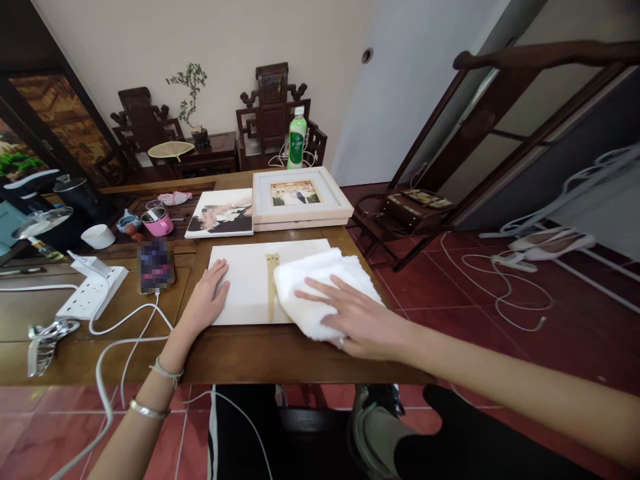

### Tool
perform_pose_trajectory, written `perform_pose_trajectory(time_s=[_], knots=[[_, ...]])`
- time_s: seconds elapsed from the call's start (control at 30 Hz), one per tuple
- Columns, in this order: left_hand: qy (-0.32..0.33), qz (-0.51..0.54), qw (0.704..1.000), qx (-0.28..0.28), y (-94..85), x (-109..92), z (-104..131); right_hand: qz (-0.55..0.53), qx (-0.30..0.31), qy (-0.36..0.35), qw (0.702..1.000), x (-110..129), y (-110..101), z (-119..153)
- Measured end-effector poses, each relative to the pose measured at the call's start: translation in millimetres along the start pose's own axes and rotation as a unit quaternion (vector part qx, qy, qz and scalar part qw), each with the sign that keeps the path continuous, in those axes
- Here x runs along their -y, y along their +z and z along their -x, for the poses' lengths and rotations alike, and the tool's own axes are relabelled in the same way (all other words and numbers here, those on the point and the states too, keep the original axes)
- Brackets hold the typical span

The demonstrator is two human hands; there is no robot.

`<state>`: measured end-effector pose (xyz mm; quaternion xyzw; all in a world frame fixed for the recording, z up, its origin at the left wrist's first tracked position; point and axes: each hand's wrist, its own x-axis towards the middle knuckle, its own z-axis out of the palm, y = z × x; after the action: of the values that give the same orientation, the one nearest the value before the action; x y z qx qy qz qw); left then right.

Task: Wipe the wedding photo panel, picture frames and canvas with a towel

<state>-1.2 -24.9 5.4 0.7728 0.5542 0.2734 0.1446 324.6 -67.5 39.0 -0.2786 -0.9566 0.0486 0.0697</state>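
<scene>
Mid-frame, the cloth (317, 265) hides the board's (243, 287) lower right corner from me; at left, the phone's (156, 267) blurred.

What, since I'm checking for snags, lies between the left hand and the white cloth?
The head view shows bare white panel, then a yellowish strip nearer the cloth.

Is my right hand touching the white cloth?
Touching. The head view shows the right hand spread across the white cloth, with no visible gap between them.
</scene>
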Motion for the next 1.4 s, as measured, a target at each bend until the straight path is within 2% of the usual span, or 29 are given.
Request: perform_pose_trajectory(time_s=[0.07,0.27,0.4,0.5,0.6,0.7,0.83,0.97,1.07,1.23,1.4], knots=[[0.001,0.001,1.000,0.000,0.0,0,0,0.014,0.013,0.017,1.000,-13,-6,-17],[0.001,0.008,1.000,-0.003,-0.3,1,0,0.022,0.004,0.071,0.997,-52,-11,-70],[0.001,0.009,1.000,-0.002,-0.5,2,0,0.019,-0.009,0.113,0.993,-52,-9,-96],[0.002,0.008,1.000,-0.002,-0.5,2,0,0.004,-0.002,0.118,0.993,-32,-8,-105],[0.000,0.006,1.000,0.002,-0.5,1,0,-0.006,0.036,0.119,0.992,-1,-7,-102],[-0.003,0.007,1.000,0.001,-0.2,1,1,-0.018,0.076,0.085,0.993,32,-5,-87],[-0.004,0.008,1.000,0.001,0.1,1,1,-0.027,0.090,0.036,0.995,72,0,-62],[0.002,0.013,1.000,0.000,-0.3,1,1,-0.032,0.101,0.001,0.994,89,0,-50],[0.003,0.014,1.000,0.000,-0.8,1,1,-0.050,0.103,0.009,0.993,74,-7,-57],[0.001,0.010,1.000,0.004,-0.8,1,1,-0.058,0.063,0.063,0.994,18,-14,-91],[0.002,0.008,1.000,0.002,-0.8,1,1,-0.043,0.030,0.075,0.996,-31,-14,-128]])
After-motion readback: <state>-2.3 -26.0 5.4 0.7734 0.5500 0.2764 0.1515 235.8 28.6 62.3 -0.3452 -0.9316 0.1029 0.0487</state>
